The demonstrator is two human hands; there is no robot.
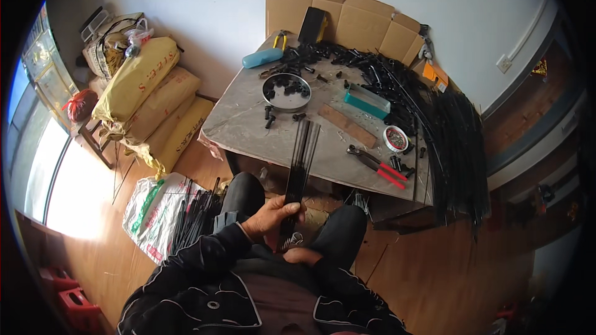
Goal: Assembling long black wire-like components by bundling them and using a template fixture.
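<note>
Black rods (298,174), bundled, run lengthwise away from me, far ends resting on the counter (248,124) edge. My left hand (271,216) wraps closed around their middle; my right hand (302,255) sits at their near ends, its grip hidden.

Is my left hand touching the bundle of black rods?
Touching: the head view shows the left hand with fingers wrapped around the bundle of black rods.

right hand (302,254) half hidden under rod bundle (298,174), bowl (286,91) contents too small to tell
</note>
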